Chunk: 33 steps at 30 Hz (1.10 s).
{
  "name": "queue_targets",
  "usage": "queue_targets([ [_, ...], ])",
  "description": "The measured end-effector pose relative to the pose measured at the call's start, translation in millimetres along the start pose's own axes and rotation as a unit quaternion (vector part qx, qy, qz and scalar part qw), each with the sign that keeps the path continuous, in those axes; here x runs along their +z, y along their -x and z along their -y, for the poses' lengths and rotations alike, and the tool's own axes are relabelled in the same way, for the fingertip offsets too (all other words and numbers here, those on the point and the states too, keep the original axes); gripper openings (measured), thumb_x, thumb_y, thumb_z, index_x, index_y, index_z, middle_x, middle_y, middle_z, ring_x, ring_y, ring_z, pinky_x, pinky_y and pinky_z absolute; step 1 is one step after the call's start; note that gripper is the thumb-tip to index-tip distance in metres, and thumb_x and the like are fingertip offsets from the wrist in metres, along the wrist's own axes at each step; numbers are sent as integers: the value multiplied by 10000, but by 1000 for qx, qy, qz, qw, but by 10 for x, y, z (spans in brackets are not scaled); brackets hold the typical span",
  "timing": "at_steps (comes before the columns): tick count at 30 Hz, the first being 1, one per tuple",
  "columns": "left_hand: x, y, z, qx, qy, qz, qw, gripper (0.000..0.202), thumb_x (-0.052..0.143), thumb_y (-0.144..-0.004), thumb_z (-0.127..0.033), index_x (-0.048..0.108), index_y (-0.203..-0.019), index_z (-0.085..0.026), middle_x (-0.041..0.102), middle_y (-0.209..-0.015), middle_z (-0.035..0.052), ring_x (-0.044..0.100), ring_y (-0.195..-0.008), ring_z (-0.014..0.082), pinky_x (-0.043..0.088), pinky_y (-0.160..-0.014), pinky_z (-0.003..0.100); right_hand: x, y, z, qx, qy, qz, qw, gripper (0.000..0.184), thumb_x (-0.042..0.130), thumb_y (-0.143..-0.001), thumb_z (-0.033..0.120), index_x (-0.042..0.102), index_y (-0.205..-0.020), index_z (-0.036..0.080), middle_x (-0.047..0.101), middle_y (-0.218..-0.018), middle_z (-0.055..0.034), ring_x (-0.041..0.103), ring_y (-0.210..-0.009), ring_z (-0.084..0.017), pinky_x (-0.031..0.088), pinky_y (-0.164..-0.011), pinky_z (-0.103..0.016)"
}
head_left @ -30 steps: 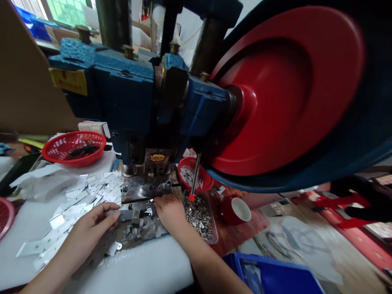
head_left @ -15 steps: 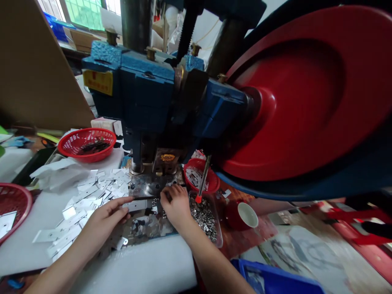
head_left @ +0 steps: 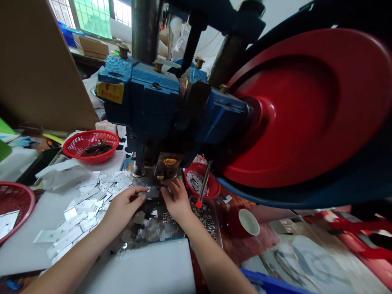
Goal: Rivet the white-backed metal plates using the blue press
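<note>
Between my two hands a small flat metal plate (head_left: 153, 193) lies at the die of a blue press (head_left: 153, 104), just in front of the punch. My left hand (head_left: 124, 206) is closed, thumb and forefinger pinching the plate's left end. At its right end, the bent fingers of my right hand (head_left: 177, 202) grip the plate, their tips close under the punch block (head_left: 168, 163). Small metal scraps (head_left: 147, 228) litter the press bed below my hands. Left of my left hand spreads a loose pile of flat metal plates (head_left: 88, 204).
A big red flywheel (head_left: 294, 118) fills the right side. Red baskets (head_left: 92, 159) stand around the press. A clear tub of metal bits (head_left: 208, 220) and a red mug (head_left: 241, 222) sit right of my right forearm. A red-tipped rod (head_left: 204, 183) slants above the tub.
Both hands have moved the plate farther in toward the punch. The plate was a dark, edge-on strip and now shows its flat face. The view has shifted slightly.
</note>
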State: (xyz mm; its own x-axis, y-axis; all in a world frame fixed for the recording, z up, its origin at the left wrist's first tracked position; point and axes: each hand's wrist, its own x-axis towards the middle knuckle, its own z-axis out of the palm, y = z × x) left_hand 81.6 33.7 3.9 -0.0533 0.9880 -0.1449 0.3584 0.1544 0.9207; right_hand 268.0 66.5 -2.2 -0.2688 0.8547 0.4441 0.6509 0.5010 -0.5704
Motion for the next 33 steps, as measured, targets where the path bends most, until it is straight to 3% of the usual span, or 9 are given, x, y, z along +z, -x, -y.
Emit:
queue_targets([
  [5,224,-340,-96,132,-103,-61,984,282,499,-795,-373,685,-904,-192,664,-965,70,597,-946,247,446,-869,371,106,-41,-87,45,-28,-51,997,98,588,-830,193,677,-865,214,600,-960,-51,560,-935,-186,444,-857,-330],
  [10,315,-591,-1,149,-112,-63,980,361,490,-762,-335,677,-962,-100,623,-1063,147,544,-1074,287,386,-980,404,234,-186,-223,111,-23,-48,992,161,630,-773,145,660,-920,204,595,-1005,-59,563,-968,-201,458,-874,-330],
  [14,341,-684,120,150,-99,-17,984,401,423,-790,-301,637,-1078,-121,660,-1083,100,577,-1068,242,416,-970,369,278,-244,-249,118,-47,-26,992,207,611,-774,121,644,-971,174,603,-1011,-69,571,-975,-199,457,-881,-323],
  [22,328,-668,116,162,-106,-3,981,378,406,-823,-303,630,-1095,-165,660,-1128,74,582,-1084,227,409,-988,367,268,-207,-188,106,-31,-25,994,158,549,-827,129,673,-904,190,627,-965,-64,587,-923,-193,475,-828,-318],
  [28,209,-536,74,176,-132,-32,975,336,489,-823,-372,643,-1052,-179,643,-1119,90,571,-1080,252,410,-977,402,167,-104,-119,52,10,-19,998,202,539,-854,166,682,-983,230,624,-1029,-62,560,-997,-203,451,-883,-341],
  [33,182,-460,-13,192,-147,-59,968,223,520,-797,-281,660,-945,-189,619,-1120,90,550,-1090,253,401,-980,402,166,-82,-100,61,-2,-38,997,176,564,-820,141,665,-950,202,618,-999,-69,559,-963,-209,461,-857,-348],
])
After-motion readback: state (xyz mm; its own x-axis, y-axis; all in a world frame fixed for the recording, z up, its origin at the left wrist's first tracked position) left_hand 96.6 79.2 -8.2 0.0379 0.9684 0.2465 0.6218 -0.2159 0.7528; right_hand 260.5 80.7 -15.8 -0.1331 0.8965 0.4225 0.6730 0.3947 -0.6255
